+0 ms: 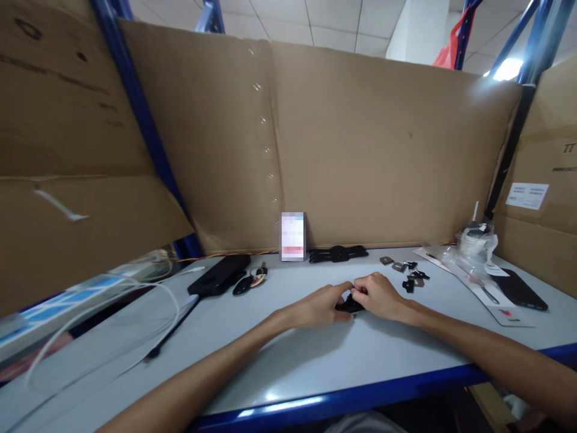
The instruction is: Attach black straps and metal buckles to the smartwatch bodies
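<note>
Between my hands, just above or on the grey tabletop (311,361), is a small black part (350,305); its exact kind is hidden by my fingers. My left hand (321,307) grips it from the left, thumb below and fingers over the top. From the other side my right hand (377,294) is closed, its curled fingertips meeting the left fingers at the part's upper edge. Whether the right fingers pinch a smaller piece cannot be seen. Small black clips (409,285) and brownish square pieces (398,267) lie loose beyond my right hand.
A lit phone (293,237) leans against the cardboard back wall (360,150), beside a bundled black cable (339,254). To the left are a black power bank (219,275), keys (250,281) and white cables (174,300). Plastic packaging (478,255) and a dark phone (520,290) lie right.
</note>
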Demonstrator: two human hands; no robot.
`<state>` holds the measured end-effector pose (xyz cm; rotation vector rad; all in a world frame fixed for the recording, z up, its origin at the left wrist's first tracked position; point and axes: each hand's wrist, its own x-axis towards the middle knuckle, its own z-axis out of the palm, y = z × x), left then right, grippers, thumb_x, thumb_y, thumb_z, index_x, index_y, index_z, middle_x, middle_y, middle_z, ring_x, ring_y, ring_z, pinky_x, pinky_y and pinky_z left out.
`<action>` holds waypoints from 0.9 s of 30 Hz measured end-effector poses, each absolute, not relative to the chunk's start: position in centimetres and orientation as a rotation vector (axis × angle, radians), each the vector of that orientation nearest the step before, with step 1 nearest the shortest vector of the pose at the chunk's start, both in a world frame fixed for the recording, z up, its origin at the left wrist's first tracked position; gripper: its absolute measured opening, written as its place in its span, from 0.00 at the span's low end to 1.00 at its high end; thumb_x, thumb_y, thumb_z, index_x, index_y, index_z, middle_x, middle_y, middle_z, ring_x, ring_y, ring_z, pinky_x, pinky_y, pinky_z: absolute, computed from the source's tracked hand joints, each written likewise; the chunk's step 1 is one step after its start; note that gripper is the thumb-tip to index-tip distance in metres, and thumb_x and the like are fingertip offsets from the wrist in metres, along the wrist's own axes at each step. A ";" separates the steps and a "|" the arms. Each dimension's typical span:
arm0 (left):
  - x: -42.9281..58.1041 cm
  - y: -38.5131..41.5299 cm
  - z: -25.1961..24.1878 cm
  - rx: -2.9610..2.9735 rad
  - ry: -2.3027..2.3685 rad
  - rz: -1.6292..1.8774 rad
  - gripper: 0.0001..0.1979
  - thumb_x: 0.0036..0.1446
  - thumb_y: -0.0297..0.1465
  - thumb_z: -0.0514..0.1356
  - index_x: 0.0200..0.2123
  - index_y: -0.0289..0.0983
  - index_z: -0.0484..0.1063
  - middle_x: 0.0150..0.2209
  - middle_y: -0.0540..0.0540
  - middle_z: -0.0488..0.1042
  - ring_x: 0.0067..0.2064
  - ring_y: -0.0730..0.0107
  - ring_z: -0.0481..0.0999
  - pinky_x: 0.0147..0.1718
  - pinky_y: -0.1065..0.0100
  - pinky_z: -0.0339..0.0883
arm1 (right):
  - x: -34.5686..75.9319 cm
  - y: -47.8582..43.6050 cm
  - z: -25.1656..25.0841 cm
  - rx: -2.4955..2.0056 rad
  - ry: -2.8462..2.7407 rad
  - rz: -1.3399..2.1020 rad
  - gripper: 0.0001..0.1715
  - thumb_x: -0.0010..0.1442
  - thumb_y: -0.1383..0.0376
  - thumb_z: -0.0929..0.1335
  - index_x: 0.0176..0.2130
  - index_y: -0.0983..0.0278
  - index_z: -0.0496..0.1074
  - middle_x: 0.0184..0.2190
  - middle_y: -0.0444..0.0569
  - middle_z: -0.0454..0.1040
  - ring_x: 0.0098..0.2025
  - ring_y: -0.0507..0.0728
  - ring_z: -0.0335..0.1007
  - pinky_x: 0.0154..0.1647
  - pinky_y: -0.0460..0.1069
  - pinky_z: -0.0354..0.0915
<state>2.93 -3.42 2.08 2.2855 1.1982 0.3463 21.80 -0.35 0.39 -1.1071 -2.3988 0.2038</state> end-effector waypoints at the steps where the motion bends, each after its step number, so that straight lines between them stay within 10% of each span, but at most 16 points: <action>1: 3.0 -3.7 2.1 2.387 1.250 0.342 0.22 0.56 0.37 0.62 0.52 0.36 0.66 0.28 0.51 0.70 0.29 0.66 0.68 0.28 0.69 0.53 | 21.8 -0.4 0.4 -1.105 -2.396 0.222 0.16 0.60 0.70 0.66 0.21 0.65 0.69 0.19 0.42 0.69 0.23 0.50 0.57 0.27 0.47 0.46; 20: 1.7 -3.7 0.6 2.732 1.324 0.398 0.17 0.64 0.45 0.57 0.48 0.40 0.69 0.43 0.42 0.77 0.42 0.54 0.77 0.37 0.65 0.61 | 23.3 0.4 0.7 -1.004 -2.450 0.366 0.04 0.57 0.66 0.71 0.35 0.65 0.76 0.26 0.44 0.74 0.27 0.51 0.64 0.29 0.45 0.53; 27: 1.3 -2.8 0.2 2.768 1.367 0.268 0.28 0.64 0.55 0.50 0.52 0.39 0.68 0.30 0.43 0.77 0.33 0.54 0.77 0.30 0.67 0.56 | 23.3 0.6 0.4 -0.958 -2.410 0.412 0.06 0.57 0.69 0.71 0.37 0.65 0.78 0.28 0.44 0.76 0.28 0.51 0.67 0.31 0.45 0.57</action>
